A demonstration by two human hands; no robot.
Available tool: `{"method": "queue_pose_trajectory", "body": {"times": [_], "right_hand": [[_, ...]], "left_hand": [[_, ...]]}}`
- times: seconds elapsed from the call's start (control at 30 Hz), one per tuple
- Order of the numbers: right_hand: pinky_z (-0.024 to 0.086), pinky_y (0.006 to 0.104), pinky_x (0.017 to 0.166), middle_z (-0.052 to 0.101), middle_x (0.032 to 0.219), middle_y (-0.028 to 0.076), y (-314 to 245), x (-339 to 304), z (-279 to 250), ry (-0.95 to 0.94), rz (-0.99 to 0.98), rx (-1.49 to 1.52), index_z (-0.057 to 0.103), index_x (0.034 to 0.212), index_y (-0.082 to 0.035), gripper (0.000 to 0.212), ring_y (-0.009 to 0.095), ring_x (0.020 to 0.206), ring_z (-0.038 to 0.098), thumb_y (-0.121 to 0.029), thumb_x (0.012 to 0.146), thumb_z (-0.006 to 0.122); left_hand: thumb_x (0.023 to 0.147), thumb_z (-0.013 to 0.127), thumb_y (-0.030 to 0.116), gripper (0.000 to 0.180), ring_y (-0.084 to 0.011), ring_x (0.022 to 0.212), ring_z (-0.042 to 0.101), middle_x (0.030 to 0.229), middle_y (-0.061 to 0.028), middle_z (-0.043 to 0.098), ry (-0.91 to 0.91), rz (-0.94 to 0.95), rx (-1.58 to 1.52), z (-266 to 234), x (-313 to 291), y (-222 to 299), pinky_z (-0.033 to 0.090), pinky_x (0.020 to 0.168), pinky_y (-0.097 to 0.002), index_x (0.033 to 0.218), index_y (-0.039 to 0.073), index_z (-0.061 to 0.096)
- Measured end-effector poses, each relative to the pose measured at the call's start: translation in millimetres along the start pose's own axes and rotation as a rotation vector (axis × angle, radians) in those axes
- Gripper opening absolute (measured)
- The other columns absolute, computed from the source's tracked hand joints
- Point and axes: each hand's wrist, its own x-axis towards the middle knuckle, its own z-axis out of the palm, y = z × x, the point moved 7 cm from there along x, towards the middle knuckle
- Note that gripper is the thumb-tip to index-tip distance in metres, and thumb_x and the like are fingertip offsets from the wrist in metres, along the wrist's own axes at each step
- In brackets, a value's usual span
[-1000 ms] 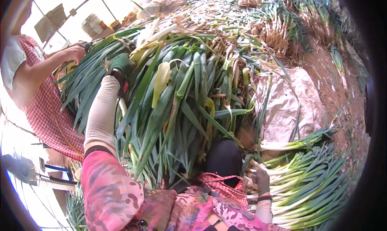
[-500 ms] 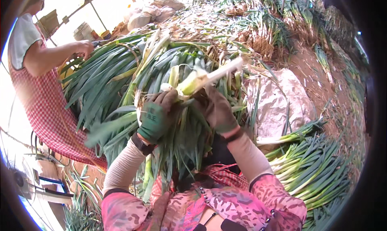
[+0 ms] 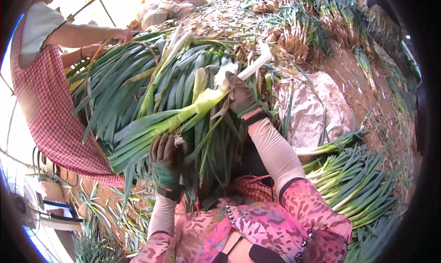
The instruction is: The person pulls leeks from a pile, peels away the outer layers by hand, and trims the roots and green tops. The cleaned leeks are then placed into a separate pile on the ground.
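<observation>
My right hand, in a dark work glove, is closed round a large green onion where its white stalk begins. The bare white end points up and right, and its green leaves fan toward the lower left. Below those leaves, my left hand, in a brown and green glove, has its fingers curled upward, apart from the stalk. A small pale scrap shows at its fingertips. Beneath and behind both hands lies a big heap of green onions with long drooping leaves.
At the left, a co-worker in a red checked apron reaches over the heap. A whitish sack lies right of it, with a pile of cleaned green onions nearer me. More bundles stand at the back. A fan is at lower left.
My left hand has come away from the green onion and dropped toward me. My right hand still holds the stalk, slightly higher and further left. The co-worker's arm has reached further right.
</observation>
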Motion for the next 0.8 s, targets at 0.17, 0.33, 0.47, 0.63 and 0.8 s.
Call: {"method": "queue_pose_trajectory", "body": {"times": [0.17, 0.33, 0.47, 0.63, 0.8], "right_hand": [[0.053, 0.0289, 0.077, 0.063, 0.091, -0.001, -28, -50, 25, 0.042, -0.289, -0.596, 0.062, 0.111, -0.009, 0.028, 0.012, 0.085, 0.062, -0.032, 0.096, 0.063], [0.053, 0.0245, 0.07, 0.064, 0.092, -0.002, -23, -49, -6, 0.037, -0.086, -0.38, 0.063, 0.111, -0.012, 0.033, 0.01, 0.081, 0.063, -0.041, 0.098, 0.055], [0.054, 0.0255, 0.072, 0.066, 0.097, -0.001, -23, -43, -43, 0.001, -0.196, -0.622, 0.062, 0.116, -0.012, 0.037, 0.011, 0.087, 0.063, -0.044, 0.098, 0.055], [0.054, 0.0266, 0.075, 0.066, 0.105, 0.002, -33, -68, 10, -0.059, -0.145, -0.574, 0.06, 0.122, -0.011, 0.04, 0.013, 0.095, 0.064, -0.043, 0.098, 0.056], [0.054, 0.0268, 0.071, 0.066, 0.097, 0.001, -53, -83, -33, 0.053, -0.25, -0.683, 0.061, 0.113, -0.01, 0.032, 0.012, 0.086, 0.064, -0.038, 0.098, 0.056]], "left_hand": [[0.082, 0.073, 0.022, 0.028, -0.0361, 0.103, 0.061, 0.108, -0.015, 0.065, 0.081, -0.103, 0.062, -18, -16, -23, 0.047, 0.091, -0.0489, 0.106, 0.008, 0.066], [0.083, 0.075, 0.023, 0.029, -0.0337, 0.093, 0.06, 0.097, -0.0141, 0.064, 0.156, -0.475, 0.065, -7, -91, -56, 0.046, 0.083, -0.047, 0.105, 0.008, 0.064], [0.083, 0.072, 0.027, 0.034, -0.0392, 0.095, 0.058, 0.096, -0.0146, 0.067, -0.081, -0.532, -0.074, 1, -71, -48, 0.045, 0.083, -0.0501, 0.109, 0.008, 0.064], [0.085, 0.069, 0.019, 0.032, -0.0352, 0.093, 0.061, 0.099, -0.0152, 0.068, -0.149, -0.384, 0.128, -15, -54, -44, 0.046, 0.084, -0.0459, 0.114, 0.006, 0.065], [0.09, 0.063, 0.012, 0.029, -0.018, 0.098, 0.062, 0.103, -0.0086, 0.068, 0.214, -0.532, -0.412, -119, -26, -65, 0.048, 0.084, -0.0323, 0.118, 0.002, 0.063]]}}
